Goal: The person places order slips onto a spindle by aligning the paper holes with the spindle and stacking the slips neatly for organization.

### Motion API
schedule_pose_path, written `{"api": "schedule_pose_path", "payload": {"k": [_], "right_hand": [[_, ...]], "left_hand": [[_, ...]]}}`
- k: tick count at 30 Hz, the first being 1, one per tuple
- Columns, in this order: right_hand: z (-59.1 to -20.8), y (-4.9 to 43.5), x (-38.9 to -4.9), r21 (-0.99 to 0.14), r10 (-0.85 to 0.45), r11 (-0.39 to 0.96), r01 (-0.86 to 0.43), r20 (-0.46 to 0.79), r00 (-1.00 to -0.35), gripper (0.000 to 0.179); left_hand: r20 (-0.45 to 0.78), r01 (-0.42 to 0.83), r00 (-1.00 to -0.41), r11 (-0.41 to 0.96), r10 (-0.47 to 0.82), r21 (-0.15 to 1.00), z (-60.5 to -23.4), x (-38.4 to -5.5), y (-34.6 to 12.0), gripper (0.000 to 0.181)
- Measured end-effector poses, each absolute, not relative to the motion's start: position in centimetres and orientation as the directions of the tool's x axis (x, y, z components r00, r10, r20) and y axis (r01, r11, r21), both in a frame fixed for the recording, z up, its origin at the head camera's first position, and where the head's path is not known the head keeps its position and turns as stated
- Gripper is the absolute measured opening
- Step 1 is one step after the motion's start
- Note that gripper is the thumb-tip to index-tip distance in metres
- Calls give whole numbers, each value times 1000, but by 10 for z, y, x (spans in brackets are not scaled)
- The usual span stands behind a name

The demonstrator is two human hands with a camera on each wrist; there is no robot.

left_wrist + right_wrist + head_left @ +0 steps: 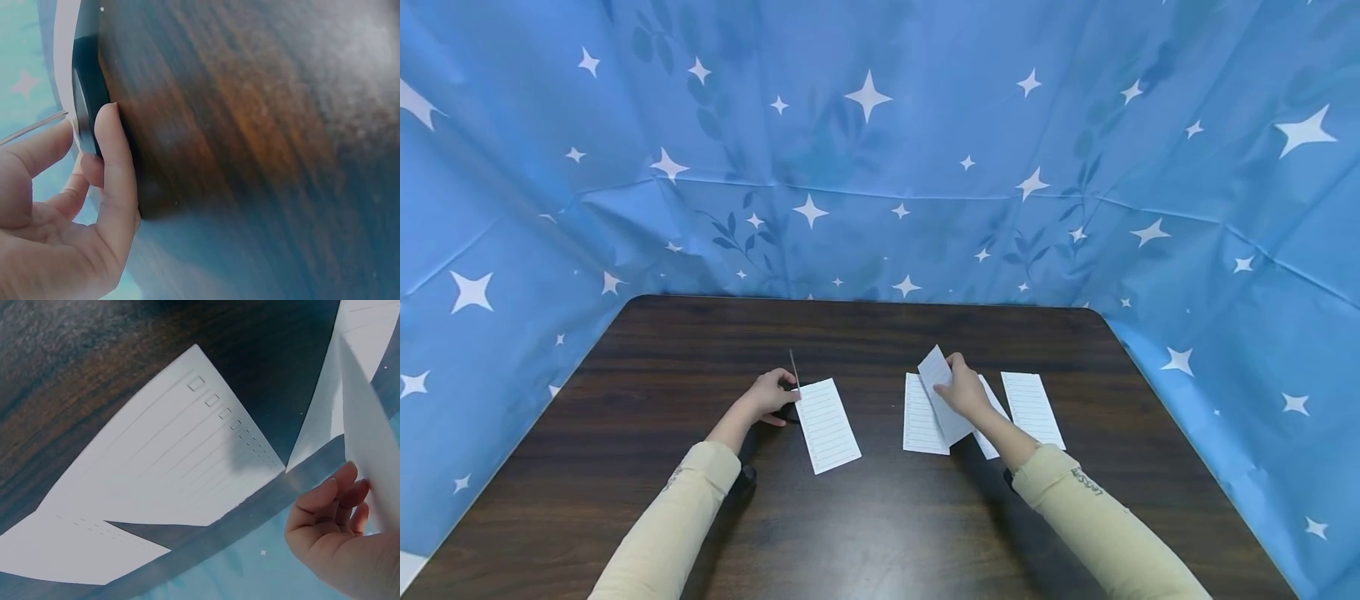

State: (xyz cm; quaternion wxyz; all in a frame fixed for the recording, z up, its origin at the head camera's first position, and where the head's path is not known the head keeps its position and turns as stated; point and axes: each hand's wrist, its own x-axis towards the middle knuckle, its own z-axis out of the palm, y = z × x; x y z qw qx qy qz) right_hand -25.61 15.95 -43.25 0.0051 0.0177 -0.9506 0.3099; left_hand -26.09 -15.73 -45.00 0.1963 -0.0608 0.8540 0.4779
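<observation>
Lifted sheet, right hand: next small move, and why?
I'd probably carry the lifted sheet left, toward the lone lined sheet: the right hand has it raised and tilted, and the left hand holds a black object by that lone sheet's corner.

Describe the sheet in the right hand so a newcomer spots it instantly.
On the dark wooden table, look right of centre to the group of lined sheets. There the right hand pinches one sheet, tilted up off the table. Unlike its lined neighbours, it shows a plain, unlined face in the head view.
</observation>
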Motion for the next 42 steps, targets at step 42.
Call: {"api": "schedule_pose_path", "payload": {"k": [42], "right_hand": [[-421, 163, -256, -731, -84, 682, 22, -108, -991, 47]], "left_hand": [[-272, -158, -957, 608, 100, 778, -448, -243, -177, 30]]}}
